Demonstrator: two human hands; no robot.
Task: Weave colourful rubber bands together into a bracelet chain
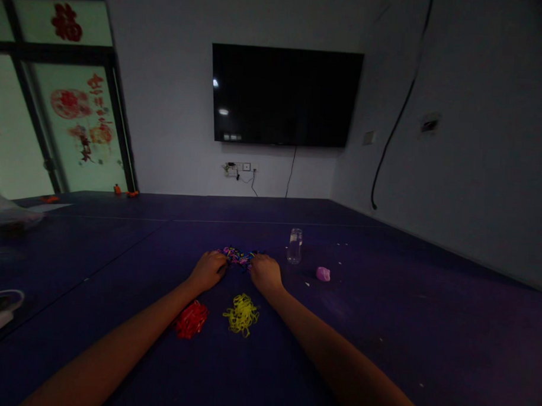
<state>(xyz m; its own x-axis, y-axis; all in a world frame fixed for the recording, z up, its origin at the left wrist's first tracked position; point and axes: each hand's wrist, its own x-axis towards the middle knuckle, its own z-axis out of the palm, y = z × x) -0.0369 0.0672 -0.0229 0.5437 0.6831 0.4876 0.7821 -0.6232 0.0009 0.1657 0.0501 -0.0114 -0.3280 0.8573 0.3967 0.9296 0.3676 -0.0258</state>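
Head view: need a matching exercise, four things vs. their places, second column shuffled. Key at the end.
Things
1. loose pile of thin red bands
2. multicoloured tangle of thin bands
3. clear cylindrical container
4. black rectangular flat screen

Places
A. upright, to the right of the right hand
B. mounted on the far wall
C. beside the left forearm, on its inner side
D. between the left hand and the right hand

Pairs: 1-C, 2-D, 3-A, 4-B
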